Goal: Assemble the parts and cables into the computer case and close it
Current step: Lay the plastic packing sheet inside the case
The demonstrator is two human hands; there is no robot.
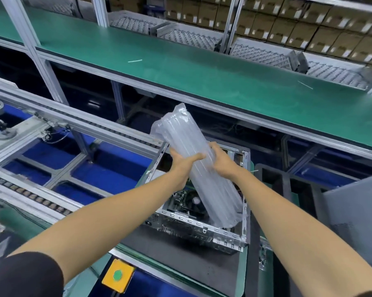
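Air-column bag [193, 166] between both grips

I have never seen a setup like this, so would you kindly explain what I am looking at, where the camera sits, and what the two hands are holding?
There is no machine at work here: a person is doing the job with bare hands. The single picture comes from a camera worn on the person's head, looking forward and down along both arms.

The left hand and the right hand both grip a clear inflated air-cushion pack, the kind used as protective packing. It stands tilted, with its lower end inside the open computer case.

The case lies on a dark mat at an assembly line, its side off, so the circuit board inside shows. In front sits a yellow box with a green button. Behind runs a long green shelf, with stacked cardboard boxes beyond it.
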